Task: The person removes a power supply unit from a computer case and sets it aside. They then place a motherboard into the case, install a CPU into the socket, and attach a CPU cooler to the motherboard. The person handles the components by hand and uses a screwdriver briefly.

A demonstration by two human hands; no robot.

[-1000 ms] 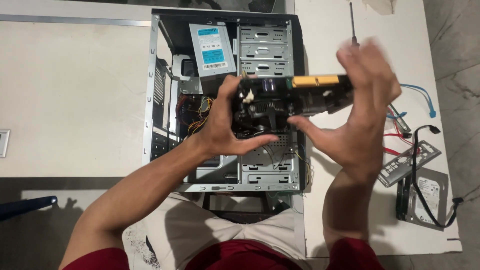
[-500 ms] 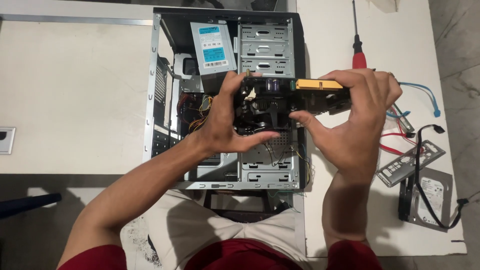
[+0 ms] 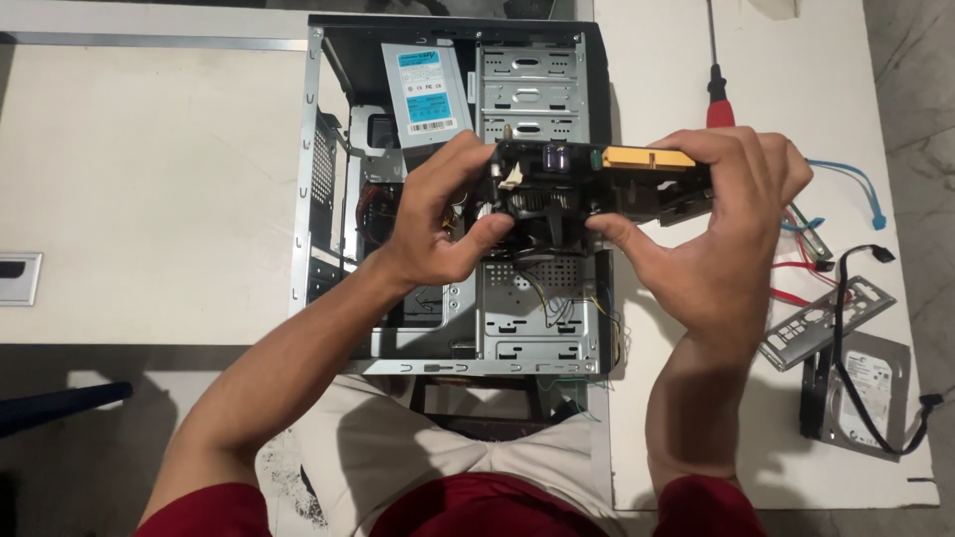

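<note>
Lifted above the open case (image 3: 398,328), a board (image 3: 587,189) is gripped by left hand (image 3: 438,219) and right hand (image 3: 716,239), fingers curled round its ends; probably being turned for inspection, steady support needed next.

1. The left hand (image 3: 438,224) covers the near end of the black circuit board (image 3: 587,189) it grips, so that end's edge can't be made out
2. The right hand (image 3: 721,234) hides the board's far end and underside; only a yellow strip shows above its fingers
3. Board and hands block the middle of the open computer case (image 3: 308,199); what sits under them is unseen
4. At twelve o'clock the screwdriver (image 3: 718,94) runs off the top edge, tip cut away
5. At nine o'clock a small wall plate (image 3: 18,276) is clipped by the left edge
6. Labels on the power supply (image 3: 426,91) and the hard drive (image 3: 860,398) at four o'clock are too small to tell
</note>
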